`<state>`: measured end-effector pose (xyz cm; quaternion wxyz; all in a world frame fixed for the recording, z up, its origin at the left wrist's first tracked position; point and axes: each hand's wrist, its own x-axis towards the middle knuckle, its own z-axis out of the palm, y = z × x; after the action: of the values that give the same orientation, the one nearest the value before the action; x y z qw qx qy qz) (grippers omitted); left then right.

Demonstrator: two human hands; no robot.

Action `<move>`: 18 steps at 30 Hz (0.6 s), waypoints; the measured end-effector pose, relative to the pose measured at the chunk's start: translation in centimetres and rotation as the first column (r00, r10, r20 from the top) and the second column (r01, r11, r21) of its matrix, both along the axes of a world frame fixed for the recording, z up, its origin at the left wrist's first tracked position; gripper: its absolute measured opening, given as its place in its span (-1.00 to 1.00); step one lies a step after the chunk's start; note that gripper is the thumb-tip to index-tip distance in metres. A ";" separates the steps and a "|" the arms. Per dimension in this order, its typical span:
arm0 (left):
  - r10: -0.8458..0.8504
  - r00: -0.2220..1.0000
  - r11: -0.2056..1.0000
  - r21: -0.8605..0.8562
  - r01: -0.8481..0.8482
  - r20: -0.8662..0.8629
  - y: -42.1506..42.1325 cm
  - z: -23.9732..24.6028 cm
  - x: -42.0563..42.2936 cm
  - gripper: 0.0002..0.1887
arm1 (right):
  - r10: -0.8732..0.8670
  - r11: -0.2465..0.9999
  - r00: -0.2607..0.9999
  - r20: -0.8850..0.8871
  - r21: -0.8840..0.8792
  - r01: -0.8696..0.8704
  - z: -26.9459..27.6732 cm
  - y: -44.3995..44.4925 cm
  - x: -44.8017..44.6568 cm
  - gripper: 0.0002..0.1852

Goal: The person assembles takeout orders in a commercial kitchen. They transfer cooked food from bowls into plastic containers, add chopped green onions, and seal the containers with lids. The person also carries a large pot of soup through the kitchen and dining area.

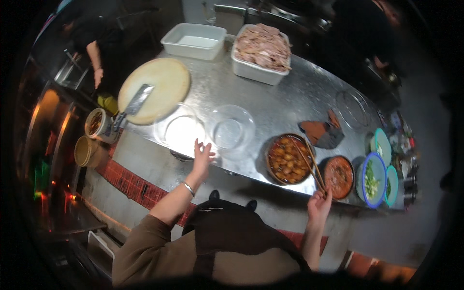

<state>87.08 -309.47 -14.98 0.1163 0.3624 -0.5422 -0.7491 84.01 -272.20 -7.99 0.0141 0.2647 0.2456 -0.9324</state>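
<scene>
My left hand (203, 159) has its fingers spread at the table's front edge, near the rim of a clear plastic bowl (165, 125) whose middle is lost in glare. A second clear plastic bowl (232, 127) sits just right of it. Long wooden chopsticks (311, 163) are held in my right hand (319, 203). Their far ends reach over a dark-rimmed pot (270, 165) of brown chunks in reddish sauce (288, 156). Beside the chopsticks, on the right, is a bowl of orange-red sauce (339, 175).
A cleaver (139, 99) lies on a round chopping board (170, 78). Behind are a white tub (194, 52) and another tub (253, 70) heaped with sliced meat (262, 45). Rightward are a crumpled cloth (320, 132), a round lid (353, 108) and baskets of greens (371, 181). Two people stand nearby.
</scene>
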 end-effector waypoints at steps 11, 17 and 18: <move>-0.481 0.876 0.809 0.405 0.426 0.038 11.0 -1.2 -0.8 -0.58 | 0.015 1.000 0.999 0.046 0.014 -0.016 -0.9 7.4 -1.5 -0.80; -0.594 0.790 0.548 0.644 0.534 -0.150 15.1 -3.0 -4.6 -0.57 | 0.046 0.999 0.993 0.110 0.022 -0.049 0.5 8.1 -3.2 -0.84; -0.608 0.788 0.590 0.612 0.527 -0.092 15.3 -2.7 -4.8 -0.64 | 0.028 0.998 0.994 0.106 0.046 -0.033 0.7 8.4 -3.2 -0.84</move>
<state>82.24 -294.15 -17.65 -0.2864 0.2343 -0.3648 -0.8544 80.80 -263.83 -7.24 0.0351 0.3102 0.2706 -0.9107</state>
